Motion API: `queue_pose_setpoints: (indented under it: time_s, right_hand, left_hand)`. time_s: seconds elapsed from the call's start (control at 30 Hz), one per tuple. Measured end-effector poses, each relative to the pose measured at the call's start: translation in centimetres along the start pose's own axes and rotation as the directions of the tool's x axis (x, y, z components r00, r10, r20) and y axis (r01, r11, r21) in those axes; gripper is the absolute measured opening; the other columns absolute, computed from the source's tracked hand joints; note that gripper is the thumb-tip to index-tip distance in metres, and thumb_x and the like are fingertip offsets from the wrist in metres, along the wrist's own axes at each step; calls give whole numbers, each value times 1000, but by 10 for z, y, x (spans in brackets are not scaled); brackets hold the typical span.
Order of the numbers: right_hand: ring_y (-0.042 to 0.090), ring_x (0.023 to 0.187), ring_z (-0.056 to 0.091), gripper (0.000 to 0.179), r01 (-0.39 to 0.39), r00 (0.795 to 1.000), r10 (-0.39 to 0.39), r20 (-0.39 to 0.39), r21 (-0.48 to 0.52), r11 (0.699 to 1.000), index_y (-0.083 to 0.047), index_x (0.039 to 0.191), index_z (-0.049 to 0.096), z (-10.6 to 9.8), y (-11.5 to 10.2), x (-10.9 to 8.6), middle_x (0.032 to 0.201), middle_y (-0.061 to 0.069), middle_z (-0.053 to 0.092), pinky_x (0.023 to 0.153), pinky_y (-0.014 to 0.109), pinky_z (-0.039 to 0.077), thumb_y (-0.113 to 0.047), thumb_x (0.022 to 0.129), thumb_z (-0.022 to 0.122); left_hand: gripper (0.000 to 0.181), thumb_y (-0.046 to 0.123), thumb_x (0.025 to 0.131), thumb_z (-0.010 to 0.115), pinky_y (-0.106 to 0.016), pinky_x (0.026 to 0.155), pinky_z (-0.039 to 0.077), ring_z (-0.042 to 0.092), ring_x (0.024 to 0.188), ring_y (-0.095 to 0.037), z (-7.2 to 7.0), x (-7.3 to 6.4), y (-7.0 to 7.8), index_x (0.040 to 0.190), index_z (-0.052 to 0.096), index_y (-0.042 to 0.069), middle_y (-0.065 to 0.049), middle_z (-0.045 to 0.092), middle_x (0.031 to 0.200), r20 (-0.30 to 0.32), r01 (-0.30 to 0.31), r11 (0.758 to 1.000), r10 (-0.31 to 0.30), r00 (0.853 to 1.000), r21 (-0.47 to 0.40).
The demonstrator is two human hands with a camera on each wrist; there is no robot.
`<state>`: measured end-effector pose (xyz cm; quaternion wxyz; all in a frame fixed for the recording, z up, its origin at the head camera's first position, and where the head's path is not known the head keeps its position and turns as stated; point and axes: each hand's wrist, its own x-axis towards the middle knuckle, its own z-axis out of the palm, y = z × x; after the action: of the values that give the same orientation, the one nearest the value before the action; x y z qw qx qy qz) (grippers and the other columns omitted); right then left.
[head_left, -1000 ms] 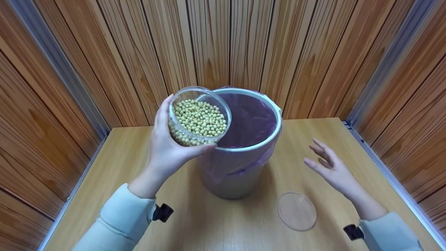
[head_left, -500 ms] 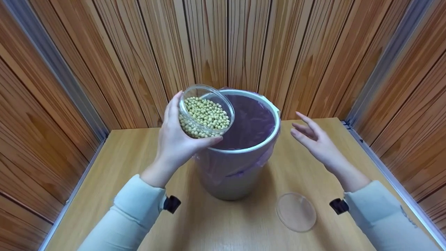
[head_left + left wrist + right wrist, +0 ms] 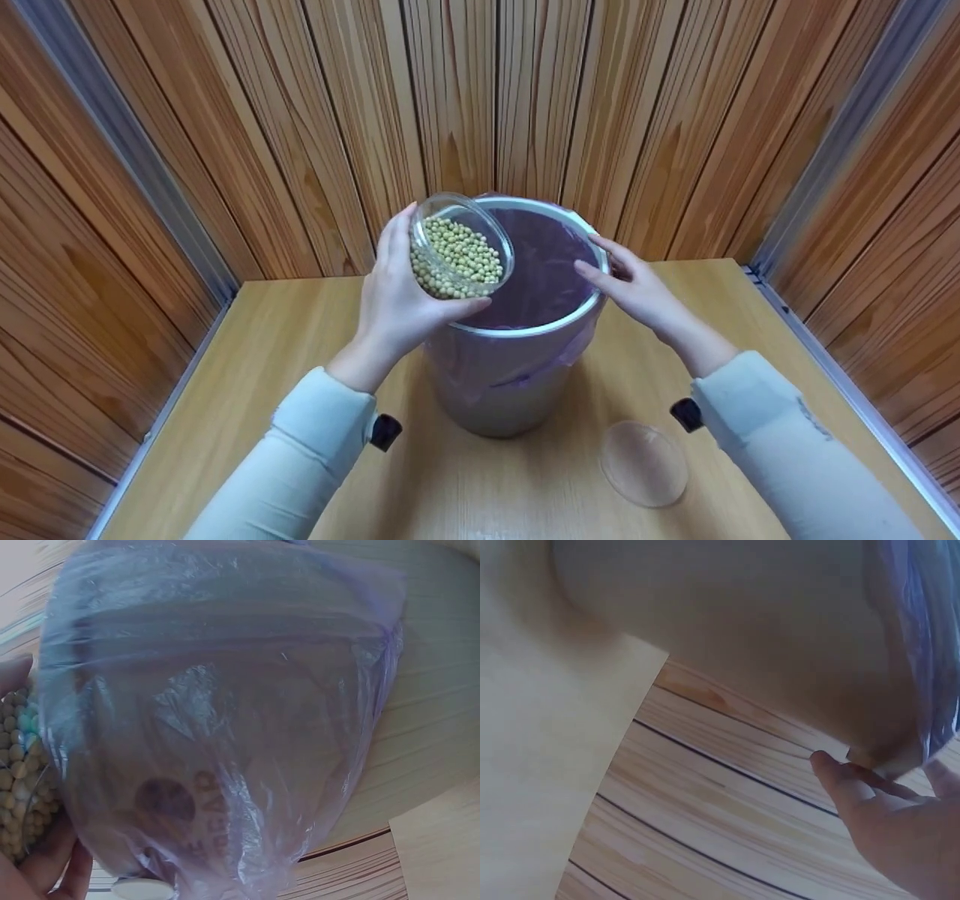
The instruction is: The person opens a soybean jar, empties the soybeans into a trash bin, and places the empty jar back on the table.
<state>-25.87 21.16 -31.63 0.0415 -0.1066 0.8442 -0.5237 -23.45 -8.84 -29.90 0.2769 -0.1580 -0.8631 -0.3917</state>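
My left hand [image 3: 401, 296] holds a clear round plastic jar [image 3: 495, 232], tilted to the right over the left rim of a trash can [image 3: 487, 397]. Pale yellow-green dried beans [image 3: 461, 259] fill much of it; in the left wrist view the beans [image 3: 19, 780] show beside my fingers. A purple plastic bag [image 3: 540, 262] lines the can and folds down outside its pale rim [image 3: 525, 330]. My right hand [image 3: 637, 289] holds the can's right rim, thumb on the inner side, fingers outside. In the right wrist view its fingers [image 3: 840, 780] lie by the can's outer wall.
A clear round lid [image 3: 643, 463] lies flat on the wooden tabletop [image 3: 300, 330], right of the can. Wood-patterned panels [image 3: 480, 90] stand behind the can and on both sides, with grey metal strips [image 3: 862, 382] along the edges.
My right hand has moved left and away from me, from above the table to the can's rim. The left hand has carried the jar rightward, farther over the can's mouth.
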Motion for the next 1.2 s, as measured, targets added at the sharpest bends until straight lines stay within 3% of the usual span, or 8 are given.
queue_pose_setpoints:
  time_s: [0.2, 0.5, 0.67, 0.9, 1.03, 1.2]
  right_hand:
    - [33, 138, 20, 73, -35, 999, 35, -14, -25, 999, -24, 147, 24, 10, -2, 10, 153, 8, 18, 107, 55, 23, -53, 87, 53]
    - [32, 139, 18, 71, 21, 999, -18, -45, 52, 998, -12, 148, 23, 17, 6, 14, 152, 14, 19, 110, 52, 19, -36, 90, 57]
    - [32, 138, 22, 70, 92, 994, -83, -68, 127, 988, -10, 148, 22, 23, 9, 16, 151, 14, 23, 110, 50, 21, -27, 90, 57]
    - [27, 140, 18, 72, 87, 986, -58, -154, 184, 979, -6, 147, 20, 27, 14, 12, 152, 11, 22, 112, 44, 18, -21, 89, 58]
    - [27, 140, 17, 74, 71, 985, -42, -168, 176, 982, -9, 148, 18, 25, 13, 11, 153, 9, 20, 112, 45, 19, -23, 89, 59]
    - [27, 140, 19, 75, 78, 983, -50, -175, 162, 984, -10, 149, 17, 23, 10, 12, 154, 8, 19, 112, 42, 20, -22, 88, 59]
  left_hand:
    - [121, 60, 50, 82, -43, 86, 47, 52, 110, -22, 8, 5, 1, 145, 22, 17, -2, 31, 145, 20, 15, 999, -16, 1000, 33]
    - [122, 57, 49, 84, -41, 88, 46, 51, 111, -22, 20, 16, 3, 145, 20, 19, 0, 31, 144, 64, 103, 992, -108, 992, 67]
    - [121, 54, 50, 84, -43, 91, 45, 44, 121, -25, 29, 15, -3, 145, 20, 16, -3, 31, 144, 71, 61, 985, -74, 995, 159]
    - [118, 49, 53, 85, -42, 77, 51, 54, 102, -24, 34, 12, -2, 145, 19, 18, -2, 28, 145, 128, 18, 974, -48, 991, 225]
    - [117, 49, 54, 84, -42, 74, 52, 57, 98, -24, 35, 14, 1, 146, 18, 17, -5, 28, 146, 145, -55, 961, 16, 989, 271]
    - [115, 48, 55, 83, -42, 67, 51, 61, 79, -23, 36, 15, 4, 145, 21, 13, -7, 29, 146, 142, -137, 926, 92, 986, 351]
